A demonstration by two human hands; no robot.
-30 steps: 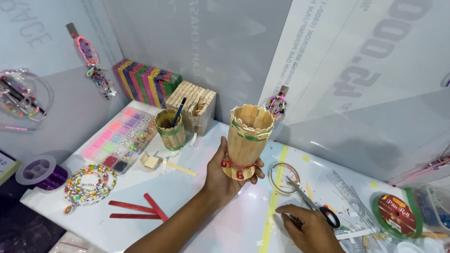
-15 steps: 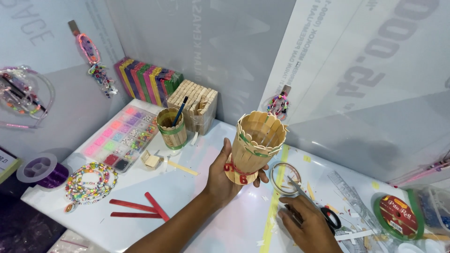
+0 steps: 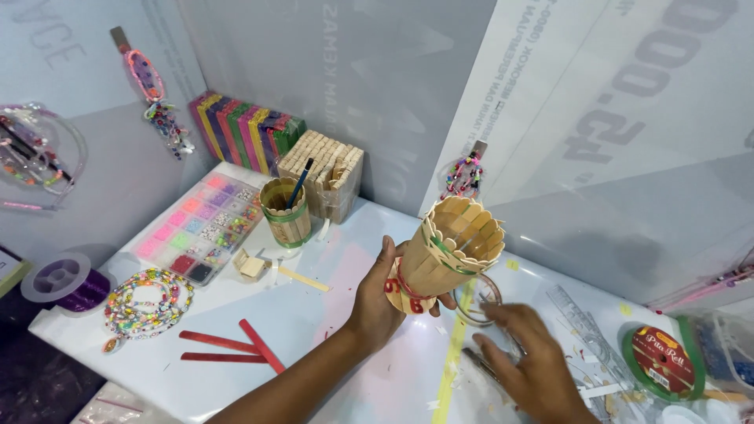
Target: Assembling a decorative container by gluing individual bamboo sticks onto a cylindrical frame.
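While the left hand (image 3: 375,302) wraps its fingers and thumb closed around the lower end of a craft-stick cup (image 3: 449,251), the cup is held tilted above the white table (image 3: 330,330), its open mouth leaning toward the right and away from the camera. Green bands circle its wooden slats, and red bands with red beads sit at its base, just by the thumb. The right hand (image 3: 534,365) lies lower, over the table, palm down with fingers loosely spread and partly blurred; whether it grips anything I cannot tell. Its fingertips are just beside a clear round ring (image 3: 477,298) that shows below the cup.

Farther back stands a second, smaller stick cup (image 3: 287,213) with a dark brush in it, next to a stack of plain wooden sticks (image 3: 326,169) and a row of coloured sticks (image 3: 239,129). A bead organiser tray (image 3: 200,232) lies at the left, with a beaded necklace (image 3: 148,302) and a purple spool (image 3: 67,281) nearby. Three red sticks (image 3: 232,349) lie on the table near the forearm. A green roll of tape (image 3: 664,361) sits at the far right
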